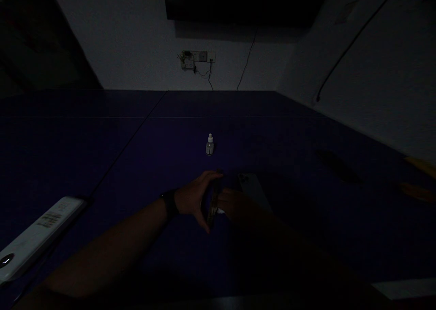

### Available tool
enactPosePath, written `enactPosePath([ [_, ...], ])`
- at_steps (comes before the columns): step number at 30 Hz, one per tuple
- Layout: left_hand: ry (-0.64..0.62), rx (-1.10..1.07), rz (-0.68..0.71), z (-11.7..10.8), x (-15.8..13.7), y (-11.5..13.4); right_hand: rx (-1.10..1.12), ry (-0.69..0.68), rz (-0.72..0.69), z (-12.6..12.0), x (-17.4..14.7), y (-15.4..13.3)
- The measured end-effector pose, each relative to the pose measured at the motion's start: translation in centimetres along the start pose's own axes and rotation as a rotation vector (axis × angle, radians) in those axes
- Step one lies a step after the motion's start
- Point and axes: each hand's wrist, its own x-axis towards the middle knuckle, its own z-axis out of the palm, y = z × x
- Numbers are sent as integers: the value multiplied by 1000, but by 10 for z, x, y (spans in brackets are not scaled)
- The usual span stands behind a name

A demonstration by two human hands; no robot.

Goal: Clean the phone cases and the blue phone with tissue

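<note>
While the right hand [235, 203] curls beside a white thing [221, 211], its hold unclear, the left hand [193, 199], arched wide, grips a thin dim object [213, 204] by its ends, best kept lightly steady there; all lie nearer than the dropper bottle [209, 146].

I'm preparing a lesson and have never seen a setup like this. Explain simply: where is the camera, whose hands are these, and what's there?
There is no machine: a person uses bare hands, seen by a camera worn on their head, looking forward and down. The left hand, with a dark wristband, spans a dark, narrow item between thumb and fingers; the right hand is close against it. It's too dark to identify the item. On the bluish-purple surface are a small dropper bottle, a phone beside the right hand, and a long white device at left.
</note>
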Motion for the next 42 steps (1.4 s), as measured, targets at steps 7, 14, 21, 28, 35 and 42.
enactPosePath([
  [7, -7, 9, 16, -1, 0, -2, 86, -29, 96, -13, -8, 6],
  [14, 3, 18, 24, 0, 0, -2, 140, 44, 228, -13, -11, 16],
  [21, -7, 23, 17, 0, -1, -2, 55, 8, 98, -1, -2, 3],
  [28, -15, 30, 31, -1, -1, -2, 39, -3, 4, -4, -3, 1],
  [35, -7, 13, 18, 0, 0, -2, 37, 178, 115, -4, 4, 16],
  [42, -10, 29, 37, -1, 0, -3, 17, 91, 3, -2, 3, 1],
])
